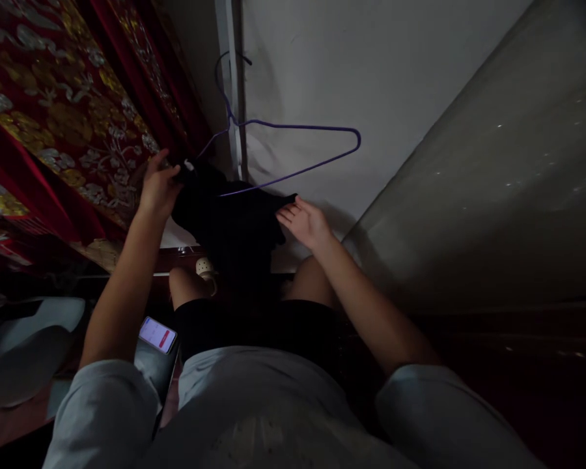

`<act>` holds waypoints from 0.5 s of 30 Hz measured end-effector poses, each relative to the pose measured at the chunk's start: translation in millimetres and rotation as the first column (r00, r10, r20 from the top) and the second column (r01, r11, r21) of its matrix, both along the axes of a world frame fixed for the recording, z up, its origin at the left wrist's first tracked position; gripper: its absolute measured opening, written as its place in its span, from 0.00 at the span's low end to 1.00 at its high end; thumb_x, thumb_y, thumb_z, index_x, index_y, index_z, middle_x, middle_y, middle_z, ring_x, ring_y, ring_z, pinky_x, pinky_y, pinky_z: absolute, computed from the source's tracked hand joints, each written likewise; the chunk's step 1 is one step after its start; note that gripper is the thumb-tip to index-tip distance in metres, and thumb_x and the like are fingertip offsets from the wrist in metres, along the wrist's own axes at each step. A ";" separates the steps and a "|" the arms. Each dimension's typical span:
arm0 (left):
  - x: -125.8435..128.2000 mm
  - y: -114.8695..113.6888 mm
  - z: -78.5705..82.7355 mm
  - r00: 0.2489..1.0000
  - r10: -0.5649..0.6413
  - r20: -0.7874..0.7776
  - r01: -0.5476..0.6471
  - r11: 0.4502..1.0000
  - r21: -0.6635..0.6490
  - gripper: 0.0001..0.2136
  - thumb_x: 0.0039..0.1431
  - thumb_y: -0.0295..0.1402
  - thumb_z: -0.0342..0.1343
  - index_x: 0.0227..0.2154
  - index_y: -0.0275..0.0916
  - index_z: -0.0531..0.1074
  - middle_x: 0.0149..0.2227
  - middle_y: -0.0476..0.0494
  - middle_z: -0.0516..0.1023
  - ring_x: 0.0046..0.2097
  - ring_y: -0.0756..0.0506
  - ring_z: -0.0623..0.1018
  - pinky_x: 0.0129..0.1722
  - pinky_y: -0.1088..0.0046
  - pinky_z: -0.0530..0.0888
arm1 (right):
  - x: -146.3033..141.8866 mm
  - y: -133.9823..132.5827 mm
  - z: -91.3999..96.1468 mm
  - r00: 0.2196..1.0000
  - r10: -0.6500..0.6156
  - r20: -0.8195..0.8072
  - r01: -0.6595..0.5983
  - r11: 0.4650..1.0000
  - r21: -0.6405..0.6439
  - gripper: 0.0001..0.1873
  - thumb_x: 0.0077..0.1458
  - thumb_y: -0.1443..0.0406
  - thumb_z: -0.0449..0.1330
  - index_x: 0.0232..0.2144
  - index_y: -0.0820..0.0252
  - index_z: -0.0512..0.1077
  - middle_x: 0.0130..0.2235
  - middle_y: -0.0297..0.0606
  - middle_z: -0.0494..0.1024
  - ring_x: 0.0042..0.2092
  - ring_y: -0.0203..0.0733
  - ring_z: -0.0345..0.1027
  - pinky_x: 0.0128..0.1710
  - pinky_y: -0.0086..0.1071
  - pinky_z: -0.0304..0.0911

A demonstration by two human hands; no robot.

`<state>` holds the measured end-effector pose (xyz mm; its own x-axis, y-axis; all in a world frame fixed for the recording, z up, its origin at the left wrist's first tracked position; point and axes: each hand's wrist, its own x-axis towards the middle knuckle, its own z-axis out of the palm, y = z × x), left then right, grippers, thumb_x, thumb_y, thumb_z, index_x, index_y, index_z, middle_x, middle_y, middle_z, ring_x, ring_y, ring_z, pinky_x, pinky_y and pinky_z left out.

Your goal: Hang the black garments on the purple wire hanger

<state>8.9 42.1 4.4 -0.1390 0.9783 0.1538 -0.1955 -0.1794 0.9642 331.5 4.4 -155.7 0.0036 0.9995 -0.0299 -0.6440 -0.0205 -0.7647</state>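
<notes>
A black garment (pixel 229 225) is spread between my two hands and droops over my knees; its exact kind is hard to make out in the dim light. My left hand (pixel 159 185) is closed on its upper left part, beside a small white tag (pixel 189 165). The fingers of my right hand (pixel 305 223) pinch the garment's right edge. A purple clothes hanger (pixel 297 126) stands above the cloth with its hook up. The hanger's left end goes out of sight at the garment near my left hand, while its right end is bare and sticks out.
Red curtains (pixel 68 117) with gold and silver patterns hang at the left. A pale wall (pixel 322 65) is ahead, and a greyish panel (pixel 508 182) slants on the right. A lit phone (pixel 157 335) lies by my left thigh. A cream perforated shoe (pixel 205 267) shows below.
</notes>
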 end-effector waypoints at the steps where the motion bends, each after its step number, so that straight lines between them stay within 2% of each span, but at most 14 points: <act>1: -9.1 -5.5 -0.8 0.999 0.013 0.029 -0.012 0.999 -0.035 0.16 0.65 0.17 0.57 0.47 0.47 0.71 0.31 0.54 0.77 0.38 0.51 0.76 0.40 0.70 0.75 | -7.1 -3.3 4.1 0.999 0.037 0.029 -0.039 0.998 0.044 0.16 0.46 0.55 0.70 0.30 0.54 0.69 0.34 0.36 0.79 0.42 0.44 0.77 0.55 0.46 0.72; 3: -23.4 -20.2 -8.1 0.998 0.047 0.037 -0.043 0.995 -0.090 0.15 0.66 0.16 0.54 0.46 0.46 0.71 0.32 0.54 0.78 0.37 0.52 0.75 0.39 0.71 0.74 | -17.9 -9.2 10.8 0.987 0.087 0.133 -0.103 0.987 0.120 0.17 0.47 0.53 0.71 0.34 0.54 0.72 0.39 0.37 0.80 0.46 0.46 0.77 0.55 0.47 0.71; 5: -29.7 -40.2 -22.0 0.995 0.098 0.020 -0.095 0.990 -0.100 0.12 0.66 0.20 0.58 0.44 0.44 0.72 0.33 0.52 0.77 0.37 0.50 0.74 0.37 0.70 0.74 | -26.0 -14.1 14.0 0.941 0.091 0.326 -0.152 0.974 0.168 0.17 0.49 0.53 0.70 0.39 0.54 0.75 0.40 0.37 0.81 0.45 0.45 0.77 0.53 0.45 0.71; 8: -21.8 -77.4 -48.6 0.985 0.170 0.002 -0.170 0.985 -0.027 0.14 0.57 0.23 0.66 0.43 0.44 0.72 0.32 0.51 0.74 0.36 0.49 0.74 0.33 0.73 0.73 | -39.7 -22.5 15.2 0.757 -0.014 0.653 -0.185 0.954 0.234 0.16 0.51 0.57 0.69 0.41 0.55 0.78 0.40 0.37 0.81 0.42 0.42 0.75 0.50 0.41 0.69; 10: -7.7 -103.9 -65.3 0.994 0.109 -0.024 -0.109 0.994 0.018 0.18 0.51 0.24 0.67 0.43 0.45 0.70 0.32 0.51 0.73 0.34 0.50 0.74 0.30 0.76 0.72 | -52.5 -31.5 17.4 0.617 -0.042 0.786 -0.270 0.926 0.262 0.14 0.54 0.55 0.67 0.39 0.55 0.79 0.41 0.38 0.81 0.43 0.43 0.73 0.50 0.40 0.68; 12: 9.5 -128.4 -79.3 0.999 0.002 -0.040 -0.003 1.000 -0.029 0.21 0.49 0.27 0.66 0.45 0.46 0.67 0.33 0.52 0.73 0.33 0.50 0.75 0.30 0.77 0.73 | -67.4 -42.9 22.1 0.523 0.023 0.852 -0.417 0.879 0.232 0.17 0.60 0.50 0.62 0.39 0.56 0.79 0.42 0.39 0.81 0.45 0.44 0.73 0.51 0.40 0.67; 15: 35.0 -156.5 -94.6 0.980 -0.172 -0.102 0.163 0.982 -0.092 0.21 0.54 0.30 0.63 0.48 0.45 0.64 0.36 0.52 0.74 0.34 0.51 0.76 0.33 0.77 0.73 | -86.6 -58.3 32.8 0.484 0.210 0.850 -0.585 0.800 0.136 0.29 0.65 0.41 0.51 0.39 0.57 0.78 0.42 0.40 0.81 0.47 0.47 0.73 0.55 0.43 0.66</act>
<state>43.9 -114.5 -90.2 0.0413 0.9962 0.0768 -0.1092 -0.0719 0.9914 244.9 -53.9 -122.9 -0.5633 0.8170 0.1234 0.1983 0.2787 -0.9397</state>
